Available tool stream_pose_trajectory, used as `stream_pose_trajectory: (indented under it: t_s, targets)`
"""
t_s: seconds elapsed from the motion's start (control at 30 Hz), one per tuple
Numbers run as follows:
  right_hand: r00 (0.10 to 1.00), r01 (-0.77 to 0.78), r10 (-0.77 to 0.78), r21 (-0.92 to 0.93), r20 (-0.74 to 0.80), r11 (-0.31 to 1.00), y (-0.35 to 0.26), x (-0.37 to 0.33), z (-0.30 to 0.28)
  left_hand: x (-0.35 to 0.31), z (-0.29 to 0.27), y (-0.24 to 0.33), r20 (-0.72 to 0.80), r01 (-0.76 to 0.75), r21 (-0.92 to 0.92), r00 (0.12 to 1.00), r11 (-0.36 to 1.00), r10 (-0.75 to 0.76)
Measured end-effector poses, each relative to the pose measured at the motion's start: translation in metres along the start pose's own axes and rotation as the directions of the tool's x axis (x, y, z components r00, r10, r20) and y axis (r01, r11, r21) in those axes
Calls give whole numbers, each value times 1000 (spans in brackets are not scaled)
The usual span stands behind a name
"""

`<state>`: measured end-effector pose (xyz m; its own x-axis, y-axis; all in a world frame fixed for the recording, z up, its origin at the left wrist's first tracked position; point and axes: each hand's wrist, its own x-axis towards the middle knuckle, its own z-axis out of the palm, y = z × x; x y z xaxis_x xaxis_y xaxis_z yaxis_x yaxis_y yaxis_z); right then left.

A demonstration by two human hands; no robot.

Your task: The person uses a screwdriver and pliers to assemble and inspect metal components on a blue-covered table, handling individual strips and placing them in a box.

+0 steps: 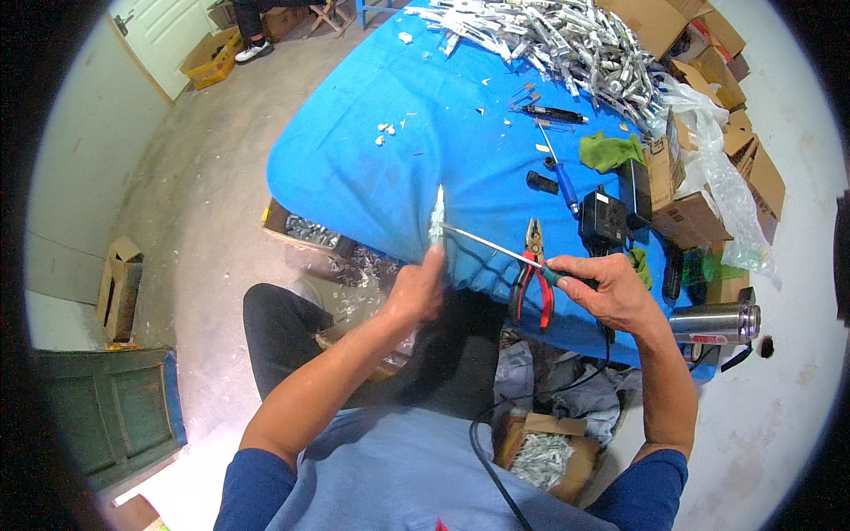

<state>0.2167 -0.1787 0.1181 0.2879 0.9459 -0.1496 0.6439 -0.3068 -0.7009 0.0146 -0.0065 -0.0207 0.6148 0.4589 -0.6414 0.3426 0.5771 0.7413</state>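
Observation:
My left hand is closed on a slim whitish-grey part with a narrow pointed tip, held upward over the table's near edge. Its exact kind is too small to tell. Wrapped in my right hand is the green handle of a screwdriver. The thin metal shaft runs left, and its end meets the side of the part or lies just beside it; I cannot tell which. Below the shaft, red-and-black pliers lie on the blue-covered table, jaws pointing away from me.
A large heap of similar parts covers the far right. A blue-handled screwdriver, a black adapter and green cloth lie right. A steel flask and cardboard boxes line that side. Another person's foot shows far left.

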Motion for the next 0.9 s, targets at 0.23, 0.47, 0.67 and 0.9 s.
stream_pose_trajectory:
  t_s: [0.23,0.47,0.67,0.9]
  targets:
    - [970,219,-238,-245,-50,945,-5,0,8,-1,-4,1,56,12,-20,998,1000,-11]
    - [980,147,-177,-265,-91,953,-16,-9,4,0,-6,2,74,21,9,997,1000,-21]
    - [982,52,-89,-213,-167,976,-22,-21,2,-5,-2,3,8,-28,53,1000,998,27]
    - [982,99,-134,-240,-136,966,-27,-21,13,-5,-1,6,16,-23,53,1000,998,23]
